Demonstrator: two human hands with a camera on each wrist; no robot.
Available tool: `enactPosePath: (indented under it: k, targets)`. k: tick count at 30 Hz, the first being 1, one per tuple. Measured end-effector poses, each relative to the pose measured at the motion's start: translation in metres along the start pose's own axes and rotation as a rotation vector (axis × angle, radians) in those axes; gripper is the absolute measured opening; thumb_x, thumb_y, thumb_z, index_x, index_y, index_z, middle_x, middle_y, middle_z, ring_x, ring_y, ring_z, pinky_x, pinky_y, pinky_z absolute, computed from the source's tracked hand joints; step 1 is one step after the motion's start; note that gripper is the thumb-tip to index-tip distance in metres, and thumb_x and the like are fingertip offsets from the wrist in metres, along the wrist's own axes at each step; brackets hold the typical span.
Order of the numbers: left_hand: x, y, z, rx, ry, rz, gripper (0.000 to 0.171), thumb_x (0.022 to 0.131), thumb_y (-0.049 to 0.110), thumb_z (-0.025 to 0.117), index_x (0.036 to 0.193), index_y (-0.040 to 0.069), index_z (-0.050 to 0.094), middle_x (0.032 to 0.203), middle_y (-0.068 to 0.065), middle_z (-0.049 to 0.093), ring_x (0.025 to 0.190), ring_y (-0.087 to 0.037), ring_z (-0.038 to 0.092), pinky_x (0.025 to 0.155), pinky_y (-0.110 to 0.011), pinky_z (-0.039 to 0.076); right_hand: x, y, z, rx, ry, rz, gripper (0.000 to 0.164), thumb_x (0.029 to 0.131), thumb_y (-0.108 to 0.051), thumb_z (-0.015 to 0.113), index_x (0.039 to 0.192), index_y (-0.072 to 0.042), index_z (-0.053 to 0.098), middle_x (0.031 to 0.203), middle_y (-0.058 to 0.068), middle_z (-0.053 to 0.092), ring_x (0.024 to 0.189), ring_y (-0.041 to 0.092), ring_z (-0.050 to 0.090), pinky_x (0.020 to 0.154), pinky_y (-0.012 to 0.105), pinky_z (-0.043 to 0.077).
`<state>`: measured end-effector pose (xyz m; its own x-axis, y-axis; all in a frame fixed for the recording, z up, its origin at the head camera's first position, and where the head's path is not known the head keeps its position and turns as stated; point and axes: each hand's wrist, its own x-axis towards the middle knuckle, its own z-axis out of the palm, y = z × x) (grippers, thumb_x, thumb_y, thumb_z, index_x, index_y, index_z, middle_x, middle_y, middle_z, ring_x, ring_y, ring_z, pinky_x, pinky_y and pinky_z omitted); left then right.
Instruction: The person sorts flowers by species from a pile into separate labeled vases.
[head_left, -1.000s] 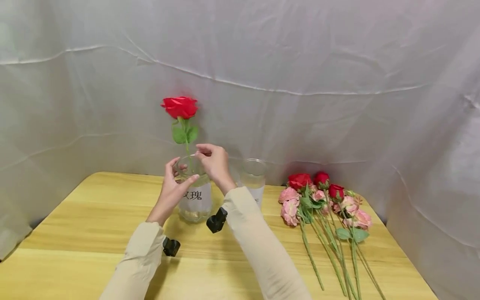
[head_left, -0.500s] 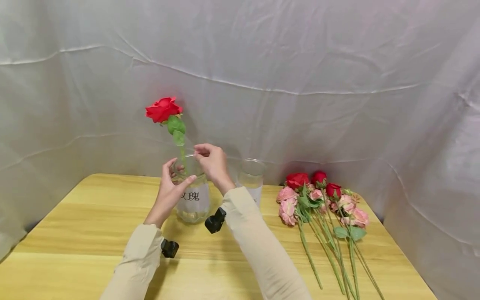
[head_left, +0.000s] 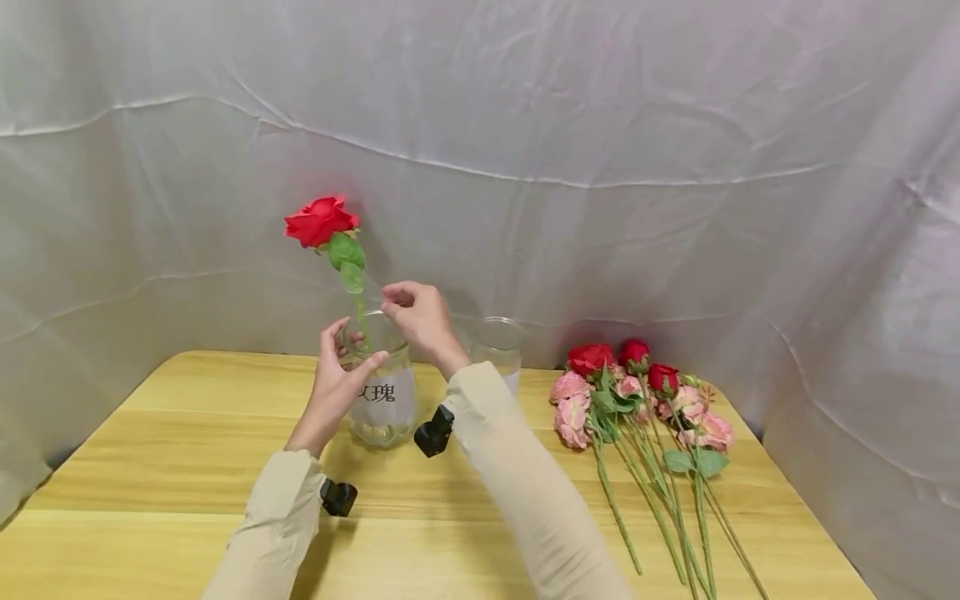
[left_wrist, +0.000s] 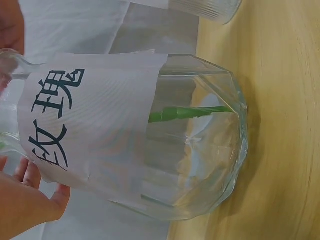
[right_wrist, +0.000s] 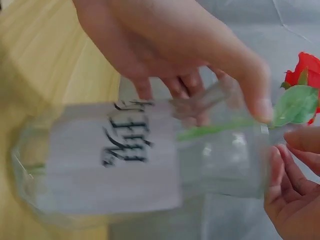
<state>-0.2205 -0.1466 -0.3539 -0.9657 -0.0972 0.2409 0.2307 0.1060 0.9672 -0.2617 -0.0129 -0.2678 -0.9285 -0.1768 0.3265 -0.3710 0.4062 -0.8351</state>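
Note:
A clear glass jar [head_left: 384,427] with a white paper label [left_wrist: 95,120] in black characters stands on the wooden table. My left hand [head_left: 335,385] grips its neck from the left, thumb in front and fingers round behind. At the right of the rim, my right hand [head_left: 423,319] has its thumb and fingers bent close together, pinching the glass edge. One red rose [head_left: 321,221] stands in the jar and leans left over the rim. Its green stem [left_wrist: 187,113] shows through the glass, slanting down to the base; the label hides the middle.
A second glass vase [head_left: 500,336] with a pale label stands behind my right wrist. Several red roses [head_left: 590,359] and pink flowers [head_left: 573,421] lie on the table [head_left: 172,467] at right, stems pointing toward me. A grey cloth [head_left: 480,108] hangs behind.
The rose has tipped and turned leftward, now leaning against the left side of the rim. Both hands have kept their places on the jar, while the whole view has shifted slightly.

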Motion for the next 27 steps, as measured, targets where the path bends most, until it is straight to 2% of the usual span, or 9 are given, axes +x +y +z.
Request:
enactPosePath:
  k: [3, 6, 9, 13, 18, 27]
  targets:
    - [0.0, -0.001, -0.004, -0.009, 0.007, -0.001, 0.08, 0.091, 0.016, 0.065, 0.151, 0.008, 0.013, 0.139, -0.019, 0.035, 0.126, -0.028, 0.035, 0.102, -0.037, 0.031, 0.003, -0.014, -0.006, -0.049, -0.049, -0.047, 0.023, 0.091, -0.007, 0.067, 0.113, -0.002, 0.07, 0.105, 0.008, 0.071, 0.095, 0.018, 0.065, 0.078, 0.019, 0.049]
    - [-0.001, -0.002, -0.008, -0.011, 0.024, 0.001, 0.079, 0.091, 0.015, 0.065, 0.15, 0.008, 0.013, 0.139, -0.018, 0.036, 0.125, -0.027, 0.036, 0.102, -0.036, 0.031, 0.004, -0.032, -0.013, -0.045, -0.094, -0.085, 0.024, 0.091, -0.008, 0.067, 0.114, -0.001, 0.069, 0.106, 0.008, 0.071, 0.095, 0.017, 0.065, 0.076, 0.018, 0.049]
    - [-0.001, -0.001, -0.012, -0.003, 0.036, 0.007, 0.079, 0.09, 0.014, 0.065, 0.15, 0.007, 0.014, 0.138, -0.018, 0.037, 0.124, -0.025, 0.036, 0.101, -0.035, 0.032, 0.001, -0.05, -0.023, -0.008, -0.133, -0.112, 0.025, 0.091, -0.007, 0.067, 0.116, -0.001, 0.068, 0.107, 0.009, 0.07, 0.093, 0.016, 0.065, 0.073, 0.018, 0.05]
    - [-0.002, -0.001, -0.014, 0.004, 0.041, 0.007, 0.079, 0.09, 0.015, 0.065, 0.15, 0.007, 0.014, 0.139, -0.018, 0.037, 0.124, -0.025, 0.036, 0.102, -0.034, 0.031, -0.009, -0.066, -0.04, 0.092, -0.158, -0.155, 0.027, 0.091, -0.006, 0.066, 0.117, 0.0, 0.067, 0.108, 0.011, 0.069, 0.092, 0.017, 0.065, 0.071, 0.022, 0.052]
    - [-0.003, 0.0, -0.015, 0.006, 0.037, 0.013, 0.08, 0.091, 0.016, 0.065, 0.151, 0.009, 0.013, 0.14, -0.019, 0.036, 0.125, -0.026, 0.035, 0.1, -0.034, 0.031, -0.025, -0.067, -0.059, 0.157, -0.147, -0.224, 0.026, 0.091, -0.006, 0.066, 0.116, 0.0, 0.067, 0.108, 0.013, 0.069, 0.092, 0.016, 0.064, 0.074, 0.026, 0.053]
    - [-0.005, -0.001, -0.017, 0.011, 0.029, 0.027, 0.08, 0.092, 0.017, 0.063, 0.152, 0.011, 0.012, 0.141, -0.017, 0.035, 0.127, -0.026, 0.034, 0.1, -0.033, 0.03, -0.055, -0.054, -0.076, 0.111, -0.079, -0.276, 0.025, 0.09, -0.006, 0.066, 0.115, 0.001, 0.068, 0.105, 0.012, 0.07, 0.092, 0.014, 0.065, 0.081, 0.028, 0.051]
